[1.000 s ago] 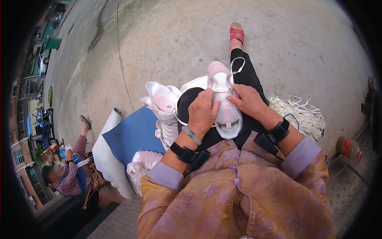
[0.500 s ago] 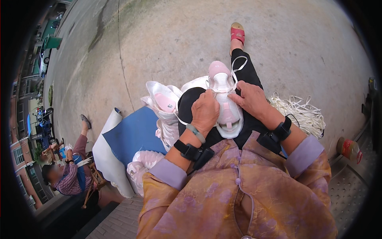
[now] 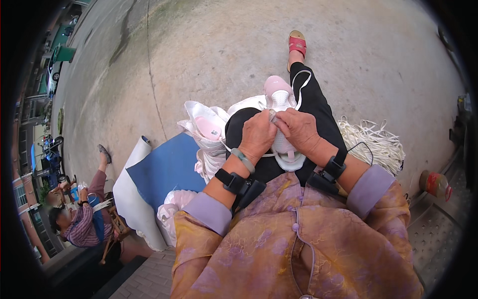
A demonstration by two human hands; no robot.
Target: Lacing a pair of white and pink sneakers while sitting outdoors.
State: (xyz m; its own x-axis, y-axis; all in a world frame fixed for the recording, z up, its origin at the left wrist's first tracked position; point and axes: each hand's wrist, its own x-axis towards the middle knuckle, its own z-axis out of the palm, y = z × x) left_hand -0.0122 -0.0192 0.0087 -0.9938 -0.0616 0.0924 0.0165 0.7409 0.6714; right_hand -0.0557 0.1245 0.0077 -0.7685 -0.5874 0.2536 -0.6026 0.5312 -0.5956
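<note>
Shoe (image 3: 282, 99), pink and white, lay on the person's lap over black trousers, with both hands on it. Left hand (image 3: 257, 135) and right hand (image 3: 298, 130) were closed on its upper, fingertips pinched together at the lace (image 3: 303, 83). More shoes (image 3: 206, 128) were piled just left. Around lay bare concrete ground (image 3: 209, 55), outdoors; a blue mat (image 3: 164, 169) and white laces (image 3: 373, 142) lay beside.
</note>
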